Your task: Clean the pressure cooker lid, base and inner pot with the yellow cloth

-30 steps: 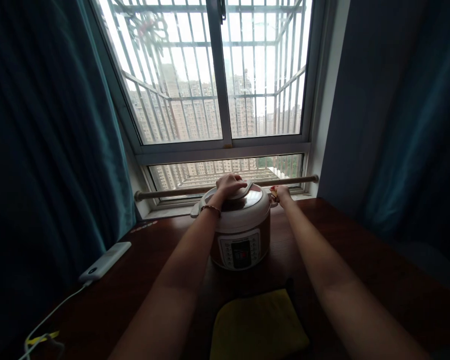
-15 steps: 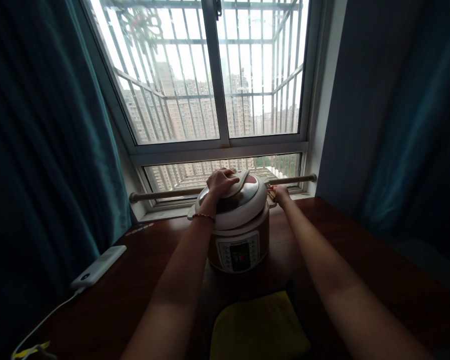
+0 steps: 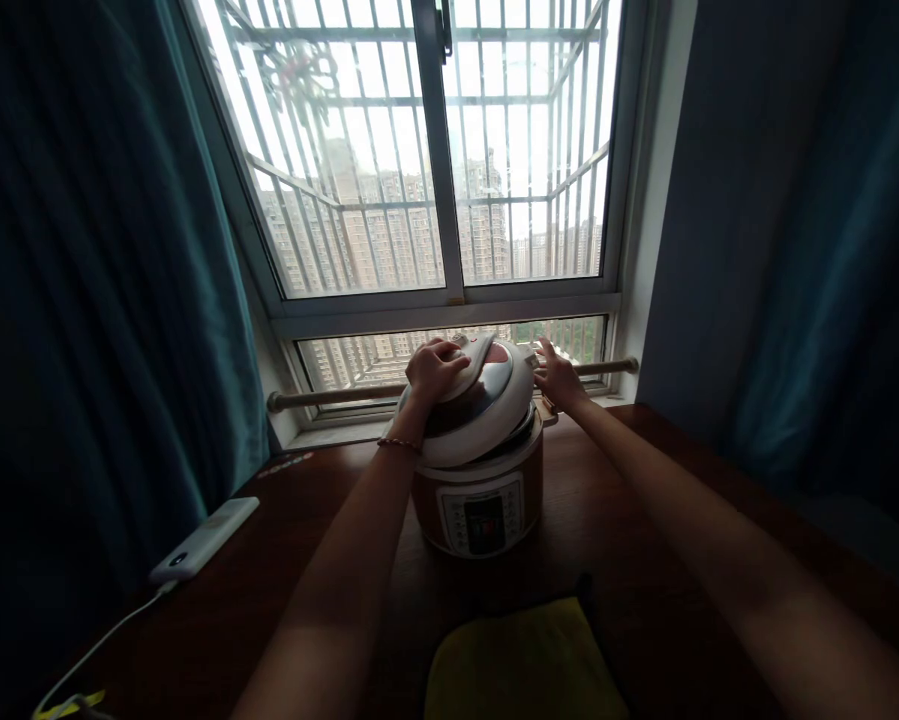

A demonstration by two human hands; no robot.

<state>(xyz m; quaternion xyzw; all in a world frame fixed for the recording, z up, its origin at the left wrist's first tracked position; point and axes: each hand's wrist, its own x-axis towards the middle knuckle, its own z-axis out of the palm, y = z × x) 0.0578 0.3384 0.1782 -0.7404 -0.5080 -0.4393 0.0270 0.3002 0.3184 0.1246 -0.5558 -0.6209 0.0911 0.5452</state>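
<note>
An electric pressure cooker (image 3: 426, 510) with a brown body and a front control panel (image 3: 486, 520) stands upright on the table near the window. Its white and silver lid (image 3: 494, 420) sits tilted, the right side raised, and a dark gap shows between lid and body there. My left hand (image 3: 435, 372) is closed around the lid's white handle (image 3: 477, 360) on top. At the lid's right edge is my right hand (image 3: 560, 382), fingers apart and pointing up; whether it touches the lid I cannot tell.
A yellow cloth (image 3: 524, 665) with a dark edge lies in front of the cooker. On the left, a white power strip (image 3: 205, 540) with a cable rests on the brown table (image 3: 329, 520). A rail (image 3: 344, 393) runs behind the cooker; blue curtains (image 3: 156, 300) hang at the side.
The lid's right side has risen and the lid now tilts to the left. My right hand has left the cooker's right side handle, moved up and spread its fingers. My left hand still grips the lid handle.
</note>
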